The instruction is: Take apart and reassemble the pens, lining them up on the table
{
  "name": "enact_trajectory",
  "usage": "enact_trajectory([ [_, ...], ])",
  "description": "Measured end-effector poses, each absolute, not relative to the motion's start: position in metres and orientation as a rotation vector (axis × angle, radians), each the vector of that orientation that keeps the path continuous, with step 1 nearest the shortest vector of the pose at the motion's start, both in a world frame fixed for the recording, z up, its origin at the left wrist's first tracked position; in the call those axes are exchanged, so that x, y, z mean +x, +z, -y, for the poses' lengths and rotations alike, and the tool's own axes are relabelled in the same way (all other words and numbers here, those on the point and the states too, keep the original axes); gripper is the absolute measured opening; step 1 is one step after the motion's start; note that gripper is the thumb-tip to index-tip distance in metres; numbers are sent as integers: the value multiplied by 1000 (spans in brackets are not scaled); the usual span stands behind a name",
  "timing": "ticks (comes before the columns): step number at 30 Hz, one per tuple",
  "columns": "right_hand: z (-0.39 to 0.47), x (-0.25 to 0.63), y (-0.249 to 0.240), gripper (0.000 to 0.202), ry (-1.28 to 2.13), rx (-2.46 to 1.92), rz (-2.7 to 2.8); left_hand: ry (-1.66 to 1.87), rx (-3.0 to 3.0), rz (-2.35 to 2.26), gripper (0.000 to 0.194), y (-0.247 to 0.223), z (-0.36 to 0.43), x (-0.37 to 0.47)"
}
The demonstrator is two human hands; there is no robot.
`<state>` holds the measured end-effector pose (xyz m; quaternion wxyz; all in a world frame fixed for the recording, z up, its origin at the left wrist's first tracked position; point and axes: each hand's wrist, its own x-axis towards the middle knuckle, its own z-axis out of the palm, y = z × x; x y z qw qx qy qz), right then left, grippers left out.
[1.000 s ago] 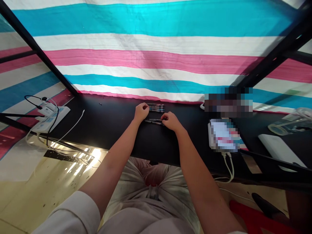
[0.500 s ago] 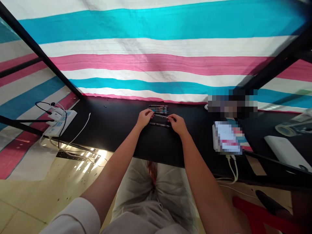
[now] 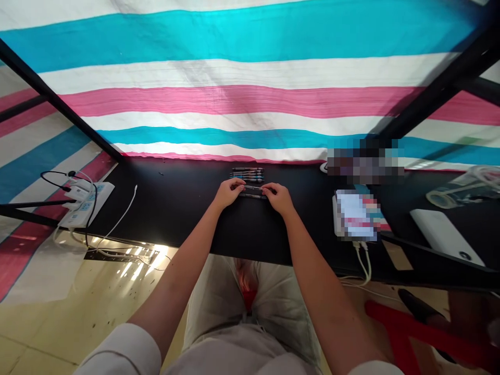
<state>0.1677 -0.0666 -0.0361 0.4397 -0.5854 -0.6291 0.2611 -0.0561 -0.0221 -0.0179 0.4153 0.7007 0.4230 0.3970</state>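
Between my hands a slim dark pen (image 3: pixel 253 188) lies level, its left end pinched by my left hand (image 3: pixel 230 192) and its right end by my right hand (image 3: pixel 278 196). Close below it, on the near side, is a second dark pen (image 3: pixel 253 196). Beyond my hands several pens (image 3: pixel 247 174) lie side by side in a row on the black table (image 3: pixel 175 208), some with light blue parts. Both hands are closed, fingertips near the pen ends.
At the left a white power strip (image 3: pixel 91 203) holds plugs and cables, with a white cable (image 3: pixel 125 213) near it. On the right are a phone (image 3: pixel 355 213) with cables, a white device (image 3: pixel 445 237) and a clear container (image 3: pixel 464 190). A striped sheet (image 3: pixel 234 99) hangs behind.
The held pen has come nearer to the second pen and away from the row. The camera view has shifted slightly to the right.
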Motion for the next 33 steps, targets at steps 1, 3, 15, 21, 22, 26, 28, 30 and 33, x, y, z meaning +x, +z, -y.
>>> enact_trajectory([
  [1, 66, 168, -37, 25, 646, -1456, 1559, 998, 1766, -1057, 18, -18, 22, -56],
  [3, 66, 169, -38, 26, 650, -1455, 1546, 1006, 1756, -1045, 18, -20, 21, -57],
  [15, 69, 167, -35, 32, 532, -1476, 1613, 1095, 1744, -1173, 13, -18, 26, -53],
  [21, 73, 164, -31, 35, 517, -1421, 1539, 1112, 1916, -1195, 14, -9, 37, -51],
  [22, 73, 163, -30, 35, 527, -1416, 1526, 1117, 1930, -1180, 16, -8, 38, -50],
  [26, 74, 157, -27, 37, 584, -1346, 1467, 1275, 1772, -1032, 20, -6, 40, -37],
  [28, 73, 154, -26, 36, 622, -1319, 1446, 1356, 1538, -839, 18, -5, 39, -28],
  [30, 73, 152, -25, 35, 644, -1322, 1443, 1324, 1354, -736, 24, -3, 37, -20],
  [33, 73, 150, -26, 35, 594, -1342, 1469, 1253, 1217, -682, 32, -2, 35, -12],
])
